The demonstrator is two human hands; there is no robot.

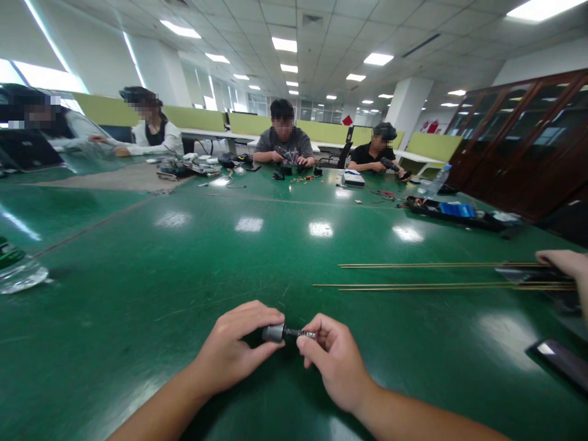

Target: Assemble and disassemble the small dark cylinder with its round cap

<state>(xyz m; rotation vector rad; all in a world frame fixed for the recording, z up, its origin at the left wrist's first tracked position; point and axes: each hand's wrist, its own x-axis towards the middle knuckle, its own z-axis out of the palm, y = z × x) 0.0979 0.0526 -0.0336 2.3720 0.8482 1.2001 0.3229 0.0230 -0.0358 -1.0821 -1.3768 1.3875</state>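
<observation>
Between thumb and fingers, my left hand [241, 349] is closed around a short dark grey cylinder [274, 332]. From its right end a thin dark shaft [291, 332] sticks out, lying roughly level. My right hand [334, 358] pinches the far end of that shaft, where a small ridged metallic part [309, 335] shows at the fingertips. Its exact kind is too small to make out. Both hands are just above the green tabletop [184, 343], close to me.
Long thin brass-coloured rods [413, 286] lie at the right, near another person's hand [563, 263]. A black phone-like object [560, 364] sits at the right edge, a clear bottle [21, 269] at the left. Several people work across the table among tools and a black tray [452, 214].
</observation>
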